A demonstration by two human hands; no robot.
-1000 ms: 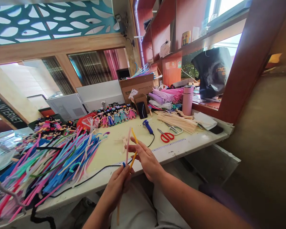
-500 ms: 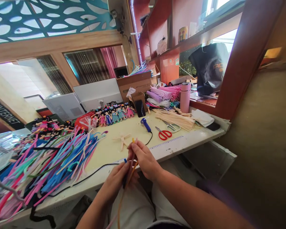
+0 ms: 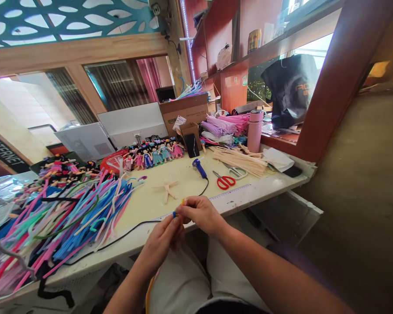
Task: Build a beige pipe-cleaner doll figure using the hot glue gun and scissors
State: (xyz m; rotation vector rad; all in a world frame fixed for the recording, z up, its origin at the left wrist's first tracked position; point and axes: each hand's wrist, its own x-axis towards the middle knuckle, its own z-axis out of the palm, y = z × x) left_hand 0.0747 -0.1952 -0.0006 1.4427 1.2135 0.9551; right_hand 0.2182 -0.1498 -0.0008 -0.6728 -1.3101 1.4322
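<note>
My left hand [image 3: 161,239] is closed, with the blue tip of a pipe cleaner [image 3: 174,214] sticking out above its thumb. Close against it, my right hand [image 3: 201,214] pinches a yellow pipe cleaner [image 3: 183,202], of which only a short end shows. Fingers hide most of both stems. A yellow strand [image 3: 148,288] lies along the left trouser leg. Just beyond the hands, a pale star-shaped figure of pipe cleaners [image 3: 167,191] rests on the table.
A blue glue gun [image 3: 200,168], red-handled scissors [image 3: 225,182] and white-handled scissors [image 3: 238,173] lie behind the hands. A large heap of coloured pipe cleaners [image 3: 81,218] covers the left. Small dolls [image 3: 156,155] stand at the back; a pink bottle [image 3: 254,131] stands right.
Both hands have come closer together, the right one lowering slightly. The pink and orange strands that showed between them are now hidden, and the hanging yellow strand has shifted left.
</note>
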